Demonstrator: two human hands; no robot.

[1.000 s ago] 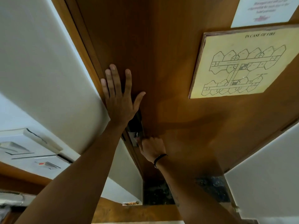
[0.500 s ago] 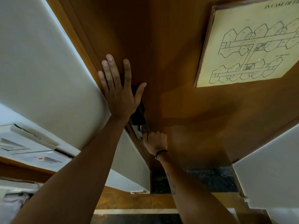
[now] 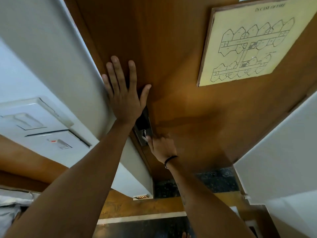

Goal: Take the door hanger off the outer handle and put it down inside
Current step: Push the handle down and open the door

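Note:
I face the inner side of a brown wooden door (image 3: pixel 180 54) that stands closed in its frame. My left hand (image 3: pixel 123 93) lies flat and open on the door near its latch edge, fingers spread upward. Just below it sits the metal lock plate (image 3: pixel 143 129) with a dark upper part. My right hand (image 3: pixel 162 145), with a black band at the wrist, is at that lock plate; its fingers curl around the inner handle, which is mostly hidden. No door hanger shows; the outer handle is behind the door.
A framed fire-escape plan (image 3: pixel 252 43) hangs on the door at upper right. White wall (image 3: pixel 42 40) with switch panels (image 3: pixel 39 121) stands left. A white wall (image 3: pixel 281 146) is at right. Dark stone threshold (image 3: pixel 205 184) lies at the door's foot.
The view has drifted slightly, bringing the fire plan lower and more fully into frame. My left hand stays flat on the door; my right hand stays at the lock, shifted a little upward.

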